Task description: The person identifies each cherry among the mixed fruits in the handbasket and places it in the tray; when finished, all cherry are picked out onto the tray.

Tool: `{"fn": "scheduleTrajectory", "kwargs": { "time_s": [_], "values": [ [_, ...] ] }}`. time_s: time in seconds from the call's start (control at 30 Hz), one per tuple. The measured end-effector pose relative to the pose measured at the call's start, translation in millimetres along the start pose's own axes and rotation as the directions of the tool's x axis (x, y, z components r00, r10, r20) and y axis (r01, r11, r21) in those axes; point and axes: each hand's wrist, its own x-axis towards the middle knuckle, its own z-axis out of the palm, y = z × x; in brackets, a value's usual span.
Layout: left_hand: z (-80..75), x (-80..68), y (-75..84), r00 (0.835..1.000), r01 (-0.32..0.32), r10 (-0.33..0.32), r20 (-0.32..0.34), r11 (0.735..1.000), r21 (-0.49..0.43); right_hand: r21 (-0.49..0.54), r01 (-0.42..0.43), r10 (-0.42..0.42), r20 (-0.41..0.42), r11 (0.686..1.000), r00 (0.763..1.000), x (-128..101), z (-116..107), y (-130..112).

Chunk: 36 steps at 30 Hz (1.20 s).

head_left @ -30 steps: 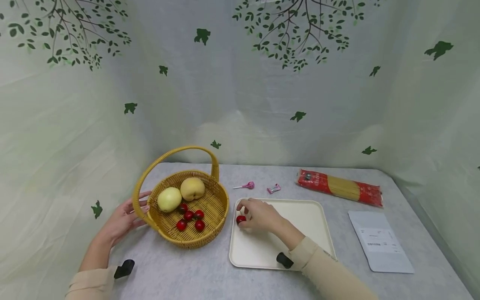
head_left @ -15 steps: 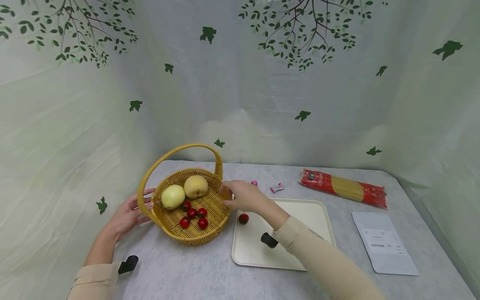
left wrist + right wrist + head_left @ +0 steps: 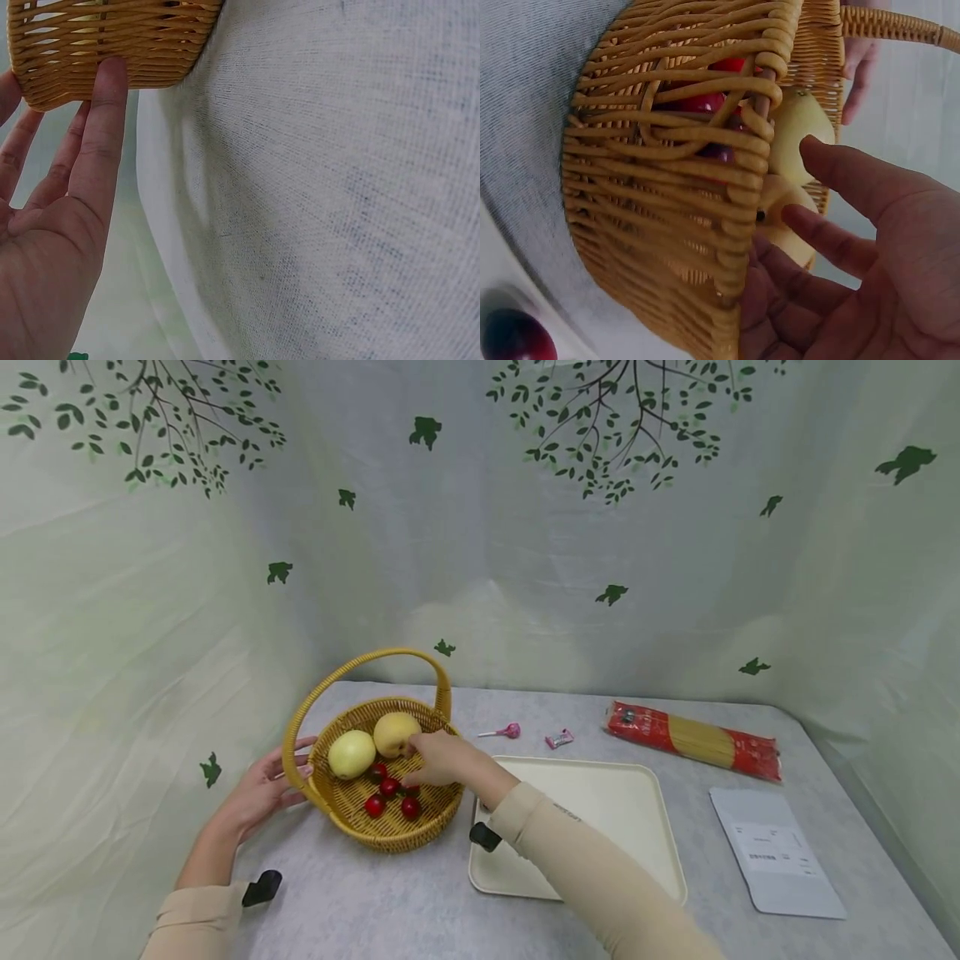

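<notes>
A yellow wicker basket (image 3: pixel 390 842) with a tall handle holds two round yellow fruits, a greenish one (image 3: pixel 352 754) and a tan one (image 3: pixel 393 734), plus several red cherries (image 3: pixel 375 806). My right hand (image 3: pixel 445 760) reaches over the basket's right rim, above the cherries and beside the tan fruit. In the right wrist view its thumb (image 3: pixel 847 176) and index finger stand apart with nothing between them. My left hand (image 3: pixel 262 789) touches the basket's left side with fairly straight fingers (image 3: pixel 105 142). A dark red cherry (image 3: pixel 517 337) lies on the cream tray (image 3: pixel 600 810), mostly hidden by the right sleeve in the head view.
Behind the tray lie a pink lollipop (image 3: pixel 512 731) and a small wrapped candy (image 3: pixel 559 739). A red-and-yellow packet of noodles (image 3: pixel 697 739) is at the back right, with a grey labelled pouch (image 3: pixel 776 852) nearer. Printed curtains surround the table.
My right hand has let go of a cherry on the tray and moved left into the basket. My left hand stays at the basket's side. The head view has shifted slightly.
</notes>
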Motion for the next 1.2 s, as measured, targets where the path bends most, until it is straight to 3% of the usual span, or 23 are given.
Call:
{"fn": "scheduleTrajectory", "kwargs": {
  "time_s": [0.37,0.67,0.97,1.2],
  "values": [
    [0.8,-0.7,0.0,1.000,0.012,-0.012,-0.005,1.000,0.008,0.104,-0.117,0.108,0.087,0.988,0.990,15.5,7.2,-7.7],
    [0.5,0.8,-2.5,1.000,-0.003,0.003,-0.009,1.000,-0.003,0.246,-0.199,0.160,0.170,0.949,0.972,29.2,7.4,-6.4],
    [-1.3,0.8,-4.0,1.000,-0.009,0.009,-0.008,1.000,0.016,0.242,-0.261,0.198,0.257,0.935,0.946,39.4,3.6,-13.2],
    [-1.8,0.1,-4.7,1.000,-0.007,0.007,-0.007,1.000,0.020,0.217,-0.277,0.216,0.270,0.936,0.938,38.2,1.7,-22.9]
  ]
}}
